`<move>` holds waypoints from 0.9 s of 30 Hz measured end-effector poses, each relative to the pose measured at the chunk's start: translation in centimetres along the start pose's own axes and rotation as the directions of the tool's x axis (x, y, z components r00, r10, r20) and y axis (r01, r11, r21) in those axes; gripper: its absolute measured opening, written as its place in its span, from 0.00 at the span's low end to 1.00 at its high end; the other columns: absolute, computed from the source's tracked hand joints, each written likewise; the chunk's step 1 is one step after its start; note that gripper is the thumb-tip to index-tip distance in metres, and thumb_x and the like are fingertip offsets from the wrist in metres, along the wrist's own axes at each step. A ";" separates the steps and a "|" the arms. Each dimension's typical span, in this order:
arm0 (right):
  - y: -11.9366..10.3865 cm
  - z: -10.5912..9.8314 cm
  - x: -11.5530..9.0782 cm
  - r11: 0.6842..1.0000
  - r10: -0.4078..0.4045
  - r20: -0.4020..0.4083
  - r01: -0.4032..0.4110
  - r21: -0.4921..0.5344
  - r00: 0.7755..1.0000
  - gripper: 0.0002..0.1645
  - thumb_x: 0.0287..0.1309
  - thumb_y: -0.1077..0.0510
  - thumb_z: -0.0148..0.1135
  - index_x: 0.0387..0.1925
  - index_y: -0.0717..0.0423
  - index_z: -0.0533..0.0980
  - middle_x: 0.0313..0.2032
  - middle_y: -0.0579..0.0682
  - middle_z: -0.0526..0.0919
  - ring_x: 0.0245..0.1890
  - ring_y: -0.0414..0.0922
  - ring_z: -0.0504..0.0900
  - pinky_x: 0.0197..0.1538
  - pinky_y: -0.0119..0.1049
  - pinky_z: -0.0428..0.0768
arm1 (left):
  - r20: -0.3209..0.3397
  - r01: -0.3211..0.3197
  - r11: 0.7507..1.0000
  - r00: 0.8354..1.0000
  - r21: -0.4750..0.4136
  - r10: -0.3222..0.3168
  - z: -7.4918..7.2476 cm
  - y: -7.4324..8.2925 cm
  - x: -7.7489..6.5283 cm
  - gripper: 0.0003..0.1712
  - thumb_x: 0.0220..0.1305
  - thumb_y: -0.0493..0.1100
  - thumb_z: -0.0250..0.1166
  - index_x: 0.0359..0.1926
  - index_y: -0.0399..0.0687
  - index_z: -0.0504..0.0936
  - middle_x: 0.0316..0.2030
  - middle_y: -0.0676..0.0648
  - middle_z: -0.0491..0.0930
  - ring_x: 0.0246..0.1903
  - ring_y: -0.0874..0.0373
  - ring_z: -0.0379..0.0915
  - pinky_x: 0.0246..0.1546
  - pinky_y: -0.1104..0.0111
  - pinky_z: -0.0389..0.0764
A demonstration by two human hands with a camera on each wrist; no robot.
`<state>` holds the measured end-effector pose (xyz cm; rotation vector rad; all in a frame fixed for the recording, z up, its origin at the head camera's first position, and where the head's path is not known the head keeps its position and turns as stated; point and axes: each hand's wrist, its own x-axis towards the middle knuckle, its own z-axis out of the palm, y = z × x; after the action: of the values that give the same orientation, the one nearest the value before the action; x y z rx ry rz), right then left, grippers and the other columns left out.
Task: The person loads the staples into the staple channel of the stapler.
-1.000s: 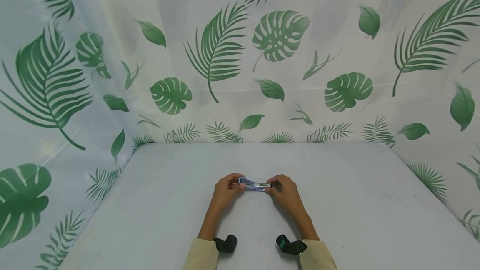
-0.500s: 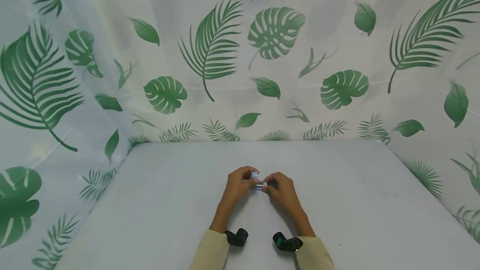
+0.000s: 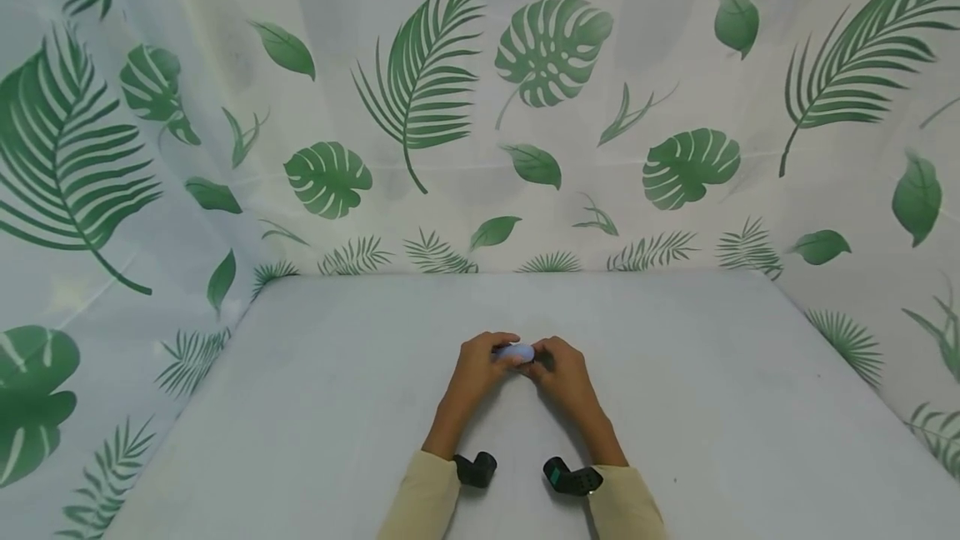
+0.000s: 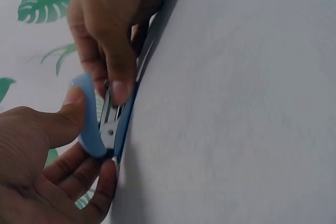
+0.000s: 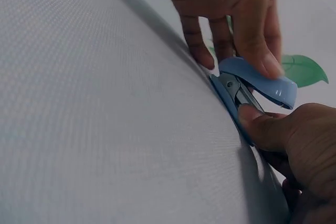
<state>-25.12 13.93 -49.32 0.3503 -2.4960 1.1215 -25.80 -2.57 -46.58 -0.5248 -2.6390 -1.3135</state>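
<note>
A small light-blue stapler point(image 3: 516, 352) lies low over the white table between both hands. Its blue top cover point(image 4: 92, 121) stands tilted up from the metal magazine point(image 5: 244, 95), with a gap between them. My left hand point(image 3: 478, 365) grips that cover, thumb on its outer face and fingers behind the hinge end. At the front end my right hand point(image 3: 564, 369) pinches the magazine and base, its thumb point(image 5: 257, 121) lying on the metal. Part of the blue base point(image 4: 125, 121) shows below; the front tip is hidden by the right hand's fingers.
White table point(image 3: 360, 373) surrounds the hands. Leaf-printed cloth point(image 3: 450, 107) rises behind it and at both sides. A black wrist camera point(image 3: 476, 470) sits at the left cuff, another black camera point(image 3: 572, 477) at the right.
The stapler's cover, swung far back to the left earlier, has come over towards the magazine. My left hand moved right with it; the right hand stayed nearly in place.
</note>
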 end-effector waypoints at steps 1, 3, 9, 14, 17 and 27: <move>0.0 0.0 0.0 1.000 0.015 0.008 -0.015 0.009 1.000 0.14 0.45 0.68 0.74 0.36 0.65 0.80 0.35 0.56 0.84 0.42 0.54 0.83 0.51 0.53 0.77 | -0.004 0.015 0.999 1.000 -0.033 -0.015 -0.2 -0.2 -0.1 0.17 0.61 0.44 0.69 0.49 0.42 0.85 0.45 0.42 0.85 0.47 0.49 0.81 0.51 0.56 0.79; 0.0 -0.1 0.1 0.999 0.034 0.022 -0.034 0.020 0.999 0.15 0.46 0.67 0.75 0.37 0.65 0.80 0.36 0.56 0.84 0.43 0.54 0.82 0.52 0.53 0.77 | -0.011 0.051 0.996 0.999 -0.078 -0.052 -0.5 -0.6 -0.3 0.16 0.62 0.44 0.68 0.49 0.42 0.85 0.45 0.43 0.85 0.47 0.50 0.81 0.52 0.57 0.79; 0.0 -0.3 0.1 0.997 0.071 0.088 -0.074 0.026 0.994 0.18 0.50 0.60 0.74 0.42 0.64 0.81 0.40 0.57 0.82 0.47 0.55 0.81 0.55 0.54 0.75 | -0.009 0.080 0.995 0.997 -0.061 -0.081 -0.6 -1.4 -0.5 0.13 0.61 0.41 0.69 0.46 0.42 0.85 0.42 0.43 0.86 0.43 0.51 0.83 0.48 0.59 0.80; -0.5 -0.4 0.1 0.989 0.107 0.125 -0.118 0.085 0.986 0.18 0.62 0.52 0.65 0.47 0.61 0.80 0.43 0.55 0.83 0.50 0.54 0.80 0.56 0.54 0.75 | -0.027 0.107 0.993 0.994 -0.047 -0.109 -0.7 -1.4 -0.8 0.11 0.60 0.38 0.69 0.44 0.41 0.86 0.40 0.44 0.86 0.41 0.52 0.82 0.47 0.59 0.80; -0.6 -0.2 0.1 0.982 0.151 0.110 -0.162 0.097 0.982 0.19 0.67 0.49 0.59 0.46 0.60 0.81 0.43 0.55 0.84 0.49 0.53 0.81 0.56 0.52 0.75 | -0.037 0.114 0.992 0.993 -0.052 -0.116 -0.7 -1.4 -1.0 0.11 0.59 0.38 0.69 0.43 0.40 0.86 0.39 0.43 0.86 0.39 0.53 0.82 0.45 0.60 0.80; -0.8 -0.1 0.1 0.970 0.221 0.063 -0.226 0.086 0.973 0.21 0.66 0.45 0.59 0.45 0.59 0.82 0.44 0.55 0.85 0.50 0.52 0.81 0.56 0.51 0.76 | -0.046 0.101 0.994 0.994 -0.048 -0.103 -0.5 -1.4 -0.8 0.10 0.59 0.38 0.70 0.42 0.41 0.86 0.37 0.44 0.86 0.38 0.54 0.82 0.43 0.63 0.80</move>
<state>-24.88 13.43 -48.66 0.1255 -2.5850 1.3344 -25.62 -3.90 -47.51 -0.3632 -2.6339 -1.3997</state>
